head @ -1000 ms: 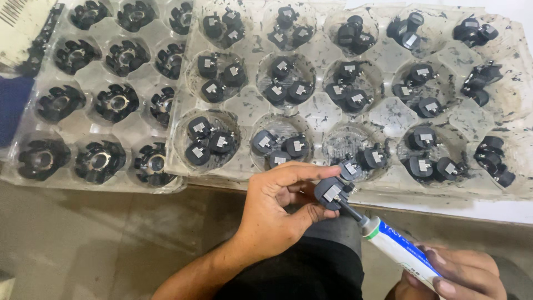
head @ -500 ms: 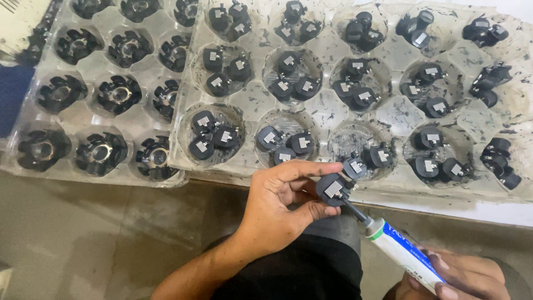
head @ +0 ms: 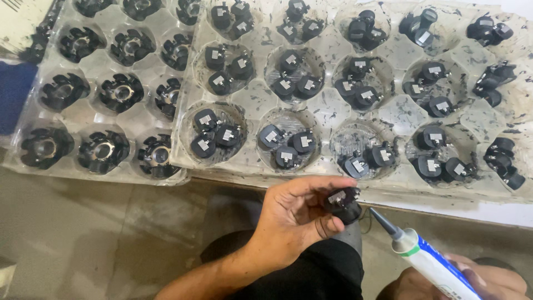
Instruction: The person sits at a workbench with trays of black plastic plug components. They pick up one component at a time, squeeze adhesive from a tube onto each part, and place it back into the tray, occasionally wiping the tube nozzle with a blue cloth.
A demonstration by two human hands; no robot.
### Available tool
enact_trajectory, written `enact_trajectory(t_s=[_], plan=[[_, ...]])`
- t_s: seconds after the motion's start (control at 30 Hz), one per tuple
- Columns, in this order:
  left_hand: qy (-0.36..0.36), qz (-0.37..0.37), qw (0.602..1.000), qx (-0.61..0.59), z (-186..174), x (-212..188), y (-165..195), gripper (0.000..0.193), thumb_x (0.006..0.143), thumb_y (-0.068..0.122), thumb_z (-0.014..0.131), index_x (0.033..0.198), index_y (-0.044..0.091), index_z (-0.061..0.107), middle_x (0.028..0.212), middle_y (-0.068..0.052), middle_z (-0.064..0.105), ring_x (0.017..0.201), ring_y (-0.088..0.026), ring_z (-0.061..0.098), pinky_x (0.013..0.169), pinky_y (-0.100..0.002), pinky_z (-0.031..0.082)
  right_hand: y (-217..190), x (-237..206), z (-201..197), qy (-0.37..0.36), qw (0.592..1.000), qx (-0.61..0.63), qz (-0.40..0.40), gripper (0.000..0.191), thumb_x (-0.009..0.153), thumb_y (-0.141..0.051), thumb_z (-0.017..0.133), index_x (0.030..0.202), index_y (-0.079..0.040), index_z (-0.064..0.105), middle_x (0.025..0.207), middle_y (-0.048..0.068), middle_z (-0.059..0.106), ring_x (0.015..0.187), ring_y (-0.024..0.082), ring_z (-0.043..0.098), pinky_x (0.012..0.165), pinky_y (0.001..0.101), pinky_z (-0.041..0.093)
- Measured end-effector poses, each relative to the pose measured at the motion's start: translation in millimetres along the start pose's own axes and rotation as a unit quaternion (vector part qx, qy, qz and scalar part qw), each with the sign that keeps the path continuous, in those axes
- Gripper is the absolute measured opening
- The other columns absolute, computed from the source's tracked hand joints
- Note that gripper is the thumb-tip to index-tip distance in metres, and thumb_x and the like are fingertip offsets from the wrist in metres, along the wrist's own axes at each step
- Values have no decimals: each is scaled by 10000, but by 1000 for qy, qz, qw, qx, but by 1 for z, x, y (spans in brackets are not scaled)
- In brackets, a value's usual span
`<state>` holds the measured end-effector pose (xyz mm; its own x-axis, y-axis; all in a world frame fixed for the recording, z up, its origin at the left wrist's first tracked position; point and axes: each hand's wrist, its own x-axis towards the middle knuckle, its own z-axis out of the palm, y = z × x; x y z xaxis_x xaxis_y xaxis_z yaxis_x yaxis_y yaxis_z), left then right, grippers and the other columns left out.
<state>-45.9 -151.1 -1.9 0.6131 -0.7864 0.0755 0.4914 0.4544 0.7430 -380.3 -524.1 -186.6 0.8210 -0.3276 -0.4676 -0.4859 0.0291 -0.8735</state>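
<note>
My left hand (head: 297,216) pinches a small black plastic part (head: 343,203) with a metal tab between thumb and fingers, just below the near edge of a clear compartment tray (head: 325,108). My right hand (head: 488,280), at the bottom right corner and partly cut off, grips a white and blue tube (head: 430,264) with a grey pointed nozzle. The nozzle tip sits a little to the right of the part and does not touch it. The tray's round wells each hold two or three similar black parts.
A second clear tray (head: 83,164) at the left holds larger black ring-shaped parts, one per well. Both trays rest on a stained grey surface (head: 89,239). My dark trousers (head: 322,278) show below the hands. A blue object (head: 14,97) lies at the far left edge.
The tube's nozzle has pulled back from the black part, to the right and down. My left hand has kept the part and turned it slightly.
</note>
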Motion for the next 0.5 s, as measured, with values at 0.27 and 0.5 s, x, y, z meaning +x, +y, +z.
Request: enact_trajectory(t_s=[0.27,0.5], plan=[[-22,-9,999,-35,-6,-2,-13,444,981,-59,734,1406,-13,616,1329,-105,676,1053,-135,671,977,-329,612,-88,-26,95,157,885,-232,-372,253,1056,-192,458,1176,0,572,1129,169,671,1087,267,752,993,345,643],[-20,-21,997,-76,-10,0,-15,407,1007,-38,690,1403,-11,600,1463,-172,628,1026,-163,685,976,-372,625,-166,-30,134,145,876,-239,-392,228,1054,-173,460,1217,-30,530,1157,170,642,1080,257,739,963,338,656]])
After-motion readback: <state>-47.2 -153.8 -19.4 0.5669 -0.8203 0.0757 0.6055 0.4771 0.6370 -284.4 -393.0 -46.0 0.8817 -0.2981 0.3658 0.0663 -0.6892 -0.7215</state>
